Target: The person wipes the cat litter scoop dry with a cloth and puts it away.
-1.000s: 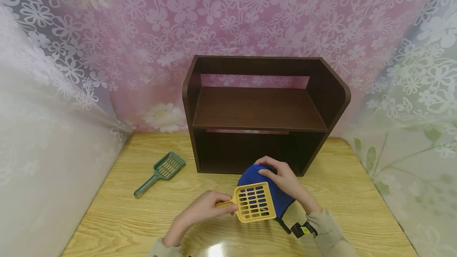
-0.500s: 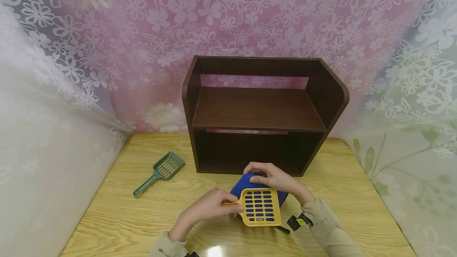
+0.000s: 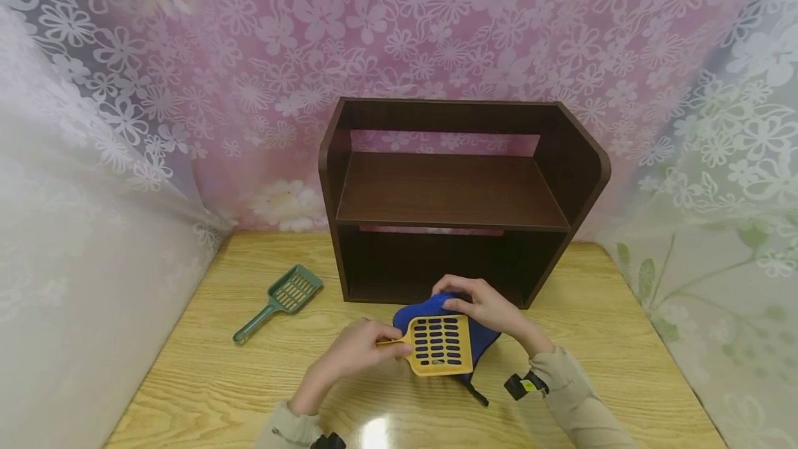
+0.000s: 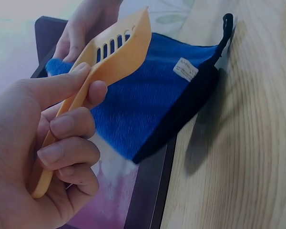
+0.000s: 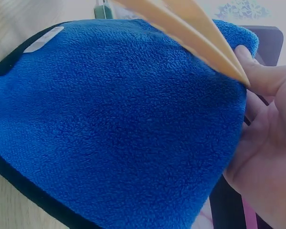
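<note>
My left hand [image 3: 358,355] grips the handle of a yellow slotted litter scoop [image 3: 440,346], fingers curled round it in the left wrist view. Behind the scoop hangs a blue plush cloth [image 4: 133,105] with black edging, a white label [image 4: 185,69] and a black loop. My right hand [image 3: 489,307] pinches the cloth's top edge between thumb and fingers. In the right wrist view the scoop's edge [image 5: 200,43] lies across the cloth, close to my right thumb [image 5: 257,71]. A green litter scoop [image 3: 294,289] lies on the table to the left, apart from both hands.
A dark brown two-tier shelf [image 3: 454,189] stands on the wooden table [image 3: 206,380] just beyond my hands. Floral curtains [image 3: 399,26] hang behind and at both sides.
The yellow scoop and cloth shifted right and down, then back left and up, with both hands following. The cloth swung and its loop now hangs further left. The green scoop stayed put.
</note>
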Available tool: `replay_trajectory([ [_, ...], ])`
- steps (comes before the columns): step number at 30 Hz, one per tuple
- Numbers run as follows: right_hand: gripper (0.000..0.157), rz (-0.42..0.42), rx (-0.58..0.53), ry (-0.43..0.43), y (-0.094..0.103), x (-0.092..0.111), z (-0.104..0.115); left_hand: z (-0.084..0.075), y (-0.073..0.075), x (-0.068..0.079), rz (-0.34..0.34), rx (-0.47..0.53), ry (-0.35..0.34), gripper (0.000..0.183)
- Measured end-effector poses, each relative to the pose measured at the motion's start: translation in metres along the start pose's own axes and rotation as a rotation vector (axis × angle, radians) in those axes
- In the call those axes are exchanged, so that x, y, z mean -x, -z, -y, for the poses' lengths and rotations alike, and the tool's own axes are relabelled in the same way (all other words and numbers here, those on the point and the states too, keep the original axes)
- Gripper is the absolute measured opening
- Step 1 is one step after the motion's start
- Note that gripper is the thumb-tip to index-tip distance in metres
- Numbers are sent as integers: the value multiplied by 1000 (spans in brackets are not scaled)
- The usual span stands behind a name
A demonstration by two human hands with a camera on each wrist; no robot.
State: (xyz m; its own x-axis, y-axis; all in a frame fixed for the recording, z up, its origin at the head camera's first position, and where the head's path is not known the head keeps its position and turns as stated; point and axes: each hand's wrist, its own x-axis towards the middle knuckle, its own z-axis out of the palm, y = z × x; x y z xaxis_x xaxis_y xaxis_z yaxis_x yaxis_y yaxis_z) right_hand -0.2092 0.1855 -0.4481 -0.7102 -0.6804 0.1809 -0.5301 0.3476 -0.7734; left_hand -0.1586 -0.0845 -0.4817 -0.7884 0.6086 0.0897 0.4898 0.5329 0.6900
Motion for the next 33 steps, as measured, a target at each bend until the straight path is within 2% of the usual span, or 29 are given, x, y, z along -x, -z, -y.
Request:
replay_trajectory([
  [2,15,-27,-1,-28,3,3,0,3,2,1,4,29,24,30],
  [7,17,-78,14,-98,9,7,27,5,6,3,-1,24,39,32],
  [9,17,-87,18,-99,11,8,36,4,7,3,-2,8,29,33],
  [15,16,-91,3,-64,10,3,35,-3,8,1,-4,-45,3,34],
  [23,16,-11,-22,2,10,-7,41,-10,10,-2,-17,-145,-40,37],
  [28,17,30,-1,30,7,-11,31,-13,11,-4,-36,-196,-72,37],
  [33,18,62,9,63,1,-16,22,-17,10,-8,-20,-191,-104,39],
])
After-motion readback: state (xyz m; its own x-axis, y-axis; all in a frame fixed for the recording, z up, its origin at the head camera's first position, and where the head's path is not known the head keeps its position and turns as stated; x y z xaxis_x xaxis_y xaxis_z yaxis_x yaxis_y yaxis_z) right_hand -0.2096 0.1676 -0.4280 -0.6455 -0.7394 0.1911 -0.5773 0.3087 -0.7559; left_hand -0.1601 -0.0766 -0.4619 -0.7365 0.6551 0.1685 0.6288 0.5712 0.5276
